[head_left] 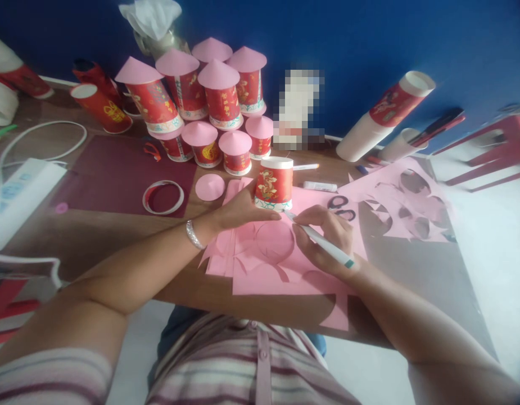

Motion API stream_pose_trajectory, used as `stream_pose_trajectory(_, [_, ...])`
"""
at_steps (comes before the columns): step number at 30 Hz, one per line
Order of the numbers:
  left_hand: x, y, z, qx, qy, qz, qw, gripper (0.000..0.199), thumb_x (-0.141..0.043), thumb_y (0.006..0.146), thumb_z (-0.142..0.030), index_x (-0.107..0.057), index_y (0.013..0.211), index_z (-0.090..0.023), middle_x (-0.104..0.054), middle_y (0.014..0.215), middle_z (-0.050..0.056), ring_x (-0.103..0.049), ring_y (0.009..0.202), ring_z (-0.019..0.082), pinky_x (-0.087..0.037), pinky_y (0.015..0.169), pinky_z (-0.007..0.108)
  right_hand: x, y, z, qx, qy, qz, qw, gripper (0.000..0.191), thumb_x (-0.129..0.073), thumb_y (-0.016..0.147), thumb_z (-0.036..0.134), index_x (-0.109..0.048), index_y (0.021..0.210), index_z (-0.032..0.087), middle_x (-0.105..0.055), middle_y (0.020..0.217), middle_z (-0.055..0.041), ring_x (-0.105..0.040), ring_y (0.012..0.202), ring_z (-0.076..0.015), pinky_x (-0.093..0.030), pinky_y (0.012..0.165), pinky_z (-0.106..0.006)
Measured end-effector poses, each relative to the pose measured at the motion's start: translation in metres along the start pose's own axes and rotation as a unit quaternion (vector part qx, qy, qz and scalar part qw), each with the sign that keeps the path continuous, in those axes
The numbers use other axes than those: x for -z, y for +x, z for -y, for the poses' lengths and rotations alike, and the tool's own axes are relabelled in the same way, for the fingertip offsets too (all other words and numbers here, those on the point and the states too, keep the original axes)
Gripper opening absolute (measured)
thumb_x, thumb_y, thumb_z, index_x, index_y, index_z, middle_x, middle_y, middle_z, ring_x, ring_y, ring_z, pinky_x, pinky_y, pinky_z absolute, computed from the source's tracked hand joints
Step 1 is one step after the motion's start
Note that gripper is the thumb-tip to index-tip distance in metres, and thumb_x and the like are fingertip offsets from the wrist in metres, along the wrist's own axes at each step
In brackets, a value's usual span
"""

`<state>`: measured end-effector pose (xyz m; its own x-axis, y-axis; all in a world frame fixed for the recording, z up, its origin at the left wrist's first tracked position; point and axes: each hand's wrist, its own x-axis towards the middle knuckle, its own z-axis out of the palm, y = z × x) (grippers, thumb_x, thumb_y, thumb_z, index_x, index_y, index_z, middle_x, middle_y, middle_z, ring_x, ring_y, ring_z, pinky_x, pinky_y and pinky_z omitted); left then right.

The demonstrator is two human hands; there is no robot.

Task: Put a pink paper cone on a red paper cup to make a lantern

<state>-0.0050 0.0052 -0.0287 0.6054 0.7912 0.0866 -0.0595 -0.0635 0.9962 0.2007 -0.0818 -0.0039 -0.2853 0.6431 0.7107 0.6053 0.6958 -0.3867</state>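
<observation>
My left hand (238, 209) is wrapped round the left and lower side of a red paper cup (275, 184) with gold patterns. Green-blue scribbles run along the cup's white lower band. A white marker pen (327, 245) with a green end is pinched in my right hand (343, 232), its tip at the cup's lower edge. Whether the tip touches the cup I cannot tell. Beneath both hands lie pink paper sheets (260, 284), the top one bearing a circle outline. Black-handled scissors (342, 208) rest just beyond my right hand.
Several red cups with pink cone roofs (220, 87) stand stacked at the back. A white paper ring (163, 197) lies on a maroon sheet (116, 174). A glue stick (320, 186), cut pink scraps (405, 202) and a leaning cup stack (386, 115) are to the right. A power strip (26, 199) sits left.
</observation>
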Motion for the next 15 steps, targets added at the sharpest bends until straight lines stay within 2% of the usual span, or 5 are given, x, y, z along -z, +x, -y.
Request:
stream_pose_trajectory(10, [0.0005,-0.0010,-0.0027,0.006,0.008,-0.003,1.000,0.079,-0.093,0.068,-0.056,-0.061,0.130,-0.019,-0.067,0.140,0.016,-0.062,0.134,0.036,-0.053,0.110,0.050,0.0011,-0.0002,0.0011,-0.011,-0.026,-0.002,1.000,0.010,-0.062,0.094,0.014,-0.060,0.098,0.024,-0.073,0.078,0.0010,-0.069,0.062,-0.0131,-0.053,0.054,-0.025])
stream_pose_trajectory(15, [-0.0001,-0.0016,-0.0061,0.012,0.027,-0.014,0.999,0.078,-0.093,0.067,-0.053,-0.060,0.128,-0.017,-0.069,0.135,0.016,-0.063,0.132,0.036,-0.054,0.109,0.051,0.0040,0.0034,0.0035,-0.023,-0.051,0.004,0.998,0.010,-0.061,0.093,0.014,-0.060,0.095,0.023,-0.074,0.076,0.0015,-0.068,0.059,-0.0123,-0.052,0.054,-0.024])
